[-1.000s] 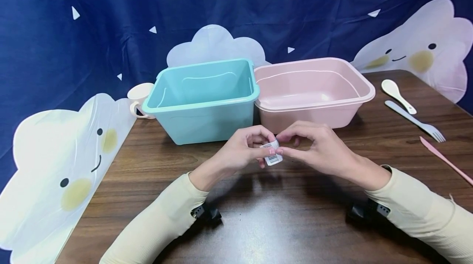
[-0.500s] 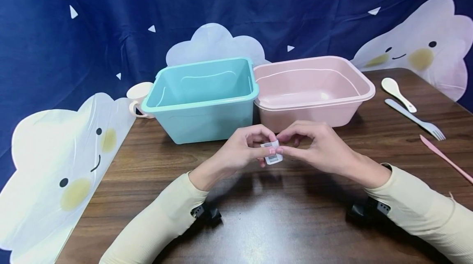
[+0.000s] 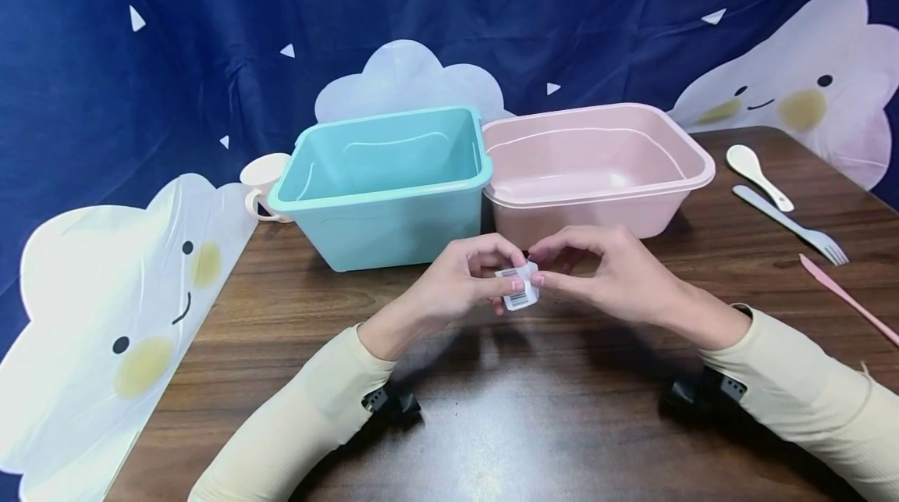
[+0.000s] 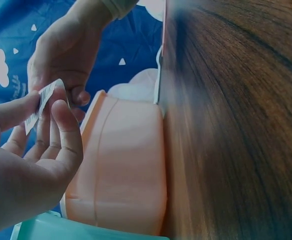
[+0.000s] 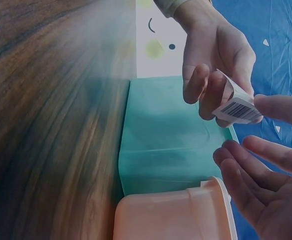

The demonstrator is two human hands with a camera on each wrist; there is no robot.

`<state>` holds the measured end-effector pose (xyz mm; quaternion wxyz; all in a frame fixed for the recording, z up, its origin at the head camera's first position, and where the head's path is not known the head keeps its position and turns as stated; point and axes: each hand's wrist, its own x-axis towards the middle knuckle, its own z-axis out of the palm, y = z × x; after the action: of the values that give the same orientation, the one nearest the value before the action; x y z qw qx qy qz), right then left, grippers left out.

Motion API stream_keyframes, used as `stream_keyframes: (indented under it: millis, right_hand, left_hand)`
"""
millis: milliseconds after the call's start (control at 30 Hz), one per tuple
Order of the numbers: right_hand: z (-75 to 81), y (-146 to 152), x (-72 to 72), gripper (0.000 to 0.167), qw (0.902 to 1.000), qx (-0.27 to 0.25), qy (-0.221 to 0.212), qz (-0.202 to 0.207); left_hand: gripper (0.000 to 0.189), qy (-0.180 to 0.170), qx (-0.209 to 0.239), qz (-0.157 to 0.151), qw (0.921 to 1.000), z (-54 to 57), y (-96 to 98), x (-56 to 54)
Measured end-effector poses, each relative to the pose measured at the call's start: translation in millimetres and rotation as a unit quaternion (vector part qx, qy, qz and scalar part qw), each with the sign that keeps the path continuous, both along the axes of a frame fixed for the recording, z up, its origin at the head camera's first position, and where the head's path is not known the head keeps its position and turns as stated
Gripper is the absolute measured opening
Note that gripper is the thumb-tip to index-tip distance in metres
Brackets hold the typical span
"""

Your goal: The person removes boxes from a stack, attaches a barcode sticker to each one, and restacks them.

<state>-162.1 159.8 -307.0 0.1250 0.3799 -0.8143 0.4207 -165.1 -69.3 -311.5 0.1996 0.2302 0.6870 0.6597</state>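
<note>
A small white barcode label [image 3: 521,295], which looks bent or creased, is held between both hands above the table, in front of the bins. My left hand [image 3: 460,275] pinches it between thumb and fingers, as the left wrist view also shows. My right hand [image 3: 618,275] is at the label's right edge. In the right wrist view its thumb touches or nearly touches the label [image 5: 239,107], while its loosely curved fingers [image 5: 253,165] stand apart from it. The label's back is mostly hidden by the left fingers.
A teal bin [image 3: 379,233] and a pink bin [image 3: 583,217] stand side by side behind the hands. Left of them is a white mug [image 3: 265,172]. At the right lie a white spoon [image 3: 758,176], a light-blue fork [image 3: 790,223] and a pink knife [image 3: 846,299] on the wooden table [image 3: 548,424].
My right hand has shifted slightly right, its thumb drawing a little away from the left thumb. More of the label's right part now shows, with a crease. My left hand keeps its pinch.
</note>
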Motion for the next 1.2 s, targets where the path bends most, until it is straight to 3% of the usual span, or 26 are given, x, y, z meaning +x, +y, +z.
stream_keyframes:
  millis: [433,833,1200]
  right_hand:
    - [5.6,5.9,-1.5,0.024,0.9988,0.025,-0.036,-0.023]
    - [9.5,14.5,-7.6,0.025,0.9991,0.015,-0.038,-0.014]
    - [22.3,24.2,-7.3,0.025,0.9967,0.012,-0.068,-0.042]
  left_hand:
    - [0.019,0.000,0.015,-0.008,0.9998,2.0,-0.4,0.4]
    - [0.019,-0.011,0.010,0.002,0.9999,3.4,-1.3,-1.1]
    - [0.019,0.001,-0.014,0.028,0.9995,4.6,-4.0,-5.1]
